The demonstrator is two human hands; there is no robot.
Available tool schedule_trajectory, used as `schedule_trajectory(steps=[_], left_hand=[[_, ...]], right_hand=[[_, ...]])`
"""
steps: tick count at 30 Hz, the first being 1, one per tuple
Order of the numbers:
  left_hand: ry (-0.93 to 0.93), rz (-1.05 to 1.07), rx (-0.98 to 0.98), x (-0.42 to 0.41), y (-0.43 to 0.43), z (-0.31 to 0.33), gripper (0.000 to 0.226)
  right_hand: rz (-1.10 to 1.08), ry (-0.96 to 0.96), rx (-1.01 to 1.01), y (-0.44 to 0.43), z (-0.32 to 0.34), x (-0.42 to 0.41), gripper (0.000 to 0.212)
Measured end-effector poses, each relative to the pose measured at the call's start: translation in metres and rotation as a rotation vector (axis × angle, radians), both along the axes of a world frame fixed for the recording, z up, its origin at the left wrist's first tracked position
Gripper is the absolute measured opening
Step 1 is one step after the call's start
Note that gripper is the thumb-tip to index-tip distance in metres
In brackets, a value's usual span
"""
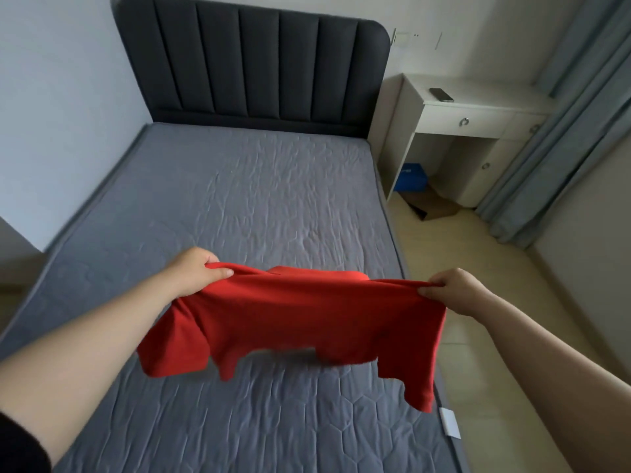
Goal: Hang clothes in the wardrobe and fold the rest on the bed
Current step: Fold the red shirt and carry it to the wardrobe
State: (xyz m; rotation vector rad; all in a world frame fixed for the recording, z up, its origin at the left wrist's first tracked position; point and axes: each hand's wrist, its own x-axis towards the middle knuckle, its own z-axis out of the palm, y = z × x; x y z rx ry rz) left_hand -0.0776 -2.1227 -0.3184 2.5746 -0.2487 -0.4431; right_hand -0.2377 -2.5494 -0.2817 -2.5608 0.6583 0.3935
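Two hands, left hand (198,269) and right hand (454,290), pinch a red short-sleeved shirt (300,322) taut above the grey quilted bed (239,186); uneven lowering could bunch its dangling sleeves underneath.

2 hands, left hand (196,269) and right hand (454,291), pinch a red shirt (300,319) stretched above a grey bed (246,199).

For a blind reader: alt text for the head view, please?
A left hand and a right hand hold a red shirt by its top edge, spread over a grey bed. A white desk stands beside the dark headboard.
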Motion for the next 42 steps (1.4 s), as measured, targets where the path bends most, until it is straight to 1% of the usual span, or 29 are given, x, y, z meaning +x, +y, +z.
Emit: schedule_trajectory(steps=[2, 5, 6, 8, 9, 11, 14, 21, 23, 25, 29, 31, 33, 34, 35, 37, 39, 40, 42], left_hand=[[-0.03, 0.048, 0.015, 0.009, -0.009, -0.006, 0.035], [-0.138, 0.067, 0.044, 0.026, -0.025, -0.009, 0.035], [-0.172, 0.079, 0.042, 0.033, -0.03, -0.008, 0.035], [-0.24, 0.102, 0.023, 0.046, -0.039, -0.002, 0.033], [-0.271, 0.117, 0.011, 0.053, -0.042, 0.003, 0.032], [-0.325, 0.13, -0.013, 0.066, -0.046, 0.018, 0.031], [-0.408, 0.121, -0.062, 0.078, -0.046, 0.048, 0.031], [-0.588, 0.088, -0.129, 0.067, -0.034, 0.106, 0.03], [-0.632, 0.098, -0.119, 0.05, -0.029, 0.108, 0.032], [-0.631, 0.089, -0.105, 0.028, -0.02, 0.097, 0.033], [-0.482, 0.027, -0.087, -0.03, 0.008, 0.036, 0.031], [-0.396, 0.014, -0.053, -0.066, 0.021, -0.01, 0.031], [-0.312, -0.021, -0.039, -0.104, 0.031, -0.065, 0.033], [-0.267, -0.032, -0.034, -0.125, 0.036, -0.097, 0.033], [-0.231, -0.045, -0.013, -0.144, 0.041, -0.13, 0.032], [-0.152, -0.067, 0.035, -0.188, 0.051, -0.197, 0.033], [-0.111, -0.099, 0.071, -0.224, 0.063, -0.256, 0.034], [-0.067, -0.116, 0.091, -0.25, 0.071, -0.297, 0.034], [0.0, -0.145, 0.131, -0.283, 0.082, -0.356, 0.034]], right_hand=[[-0.11, -0.062, 0.001, 0.003, -0.014, 0.011, 0.023], [-0.262, -0.174, -0.023, 0.01, -0.029, 0.038, 0.019], [-0.322, -0.199, 0.018, 0.012, -0.031, 0.05, 0.018], [-0.444, -0.267, 0.167, 0.015, -0.028, 0.073, 0.015], [-0.466, -0.318, 0.2, 0.016, -0.025, 0.084, 0.017], [-0.455, -0.433, 0.171, 0.017, -0.015, 0.102, 0.024], [-0.445, -0.575, 0.175, 0.017, 0.005, 0.113, 0.023], [-0.341, -0.754, 0.107, 0.014, 0.052, 0.101, 0.019], [-0.318, -0.781, 0.081, 0.02, 0.052, 0.087, 0.018], [-0.313, -0.791, 0.076, 0.027, 0.04, 0.066, 0.018], [-0.285, -0.743, 0.062, 0.045, -0.015, 0.005, 0.017], [-0.267, -0.708, 0.094, 0.059, -0.055, -0.03, 0.015], [-0.257, -0.65, 0.139, 0.075, -0.104, -0.067, 0.02], [-0.245, -0.602, 0.154, 0.081, -0.133, -0.087, 0.024], [-0.24, -0.544, 0.163, 0.087, -0.164, -0.103, 0.024], [-0.225, -0.404, 0.146, 0.094, -0.233, -0.138, 0.014], [-0.203, -0.29, 0.121, 0.101, -0.293, -0.169, 0.014], [-0.192, -0.22, 0.116, 0.108, -0.333, -0.195, 0.015], [-0.16, -0.129, 0.115, 0.119, -0.388, -0.231, 0.014]])
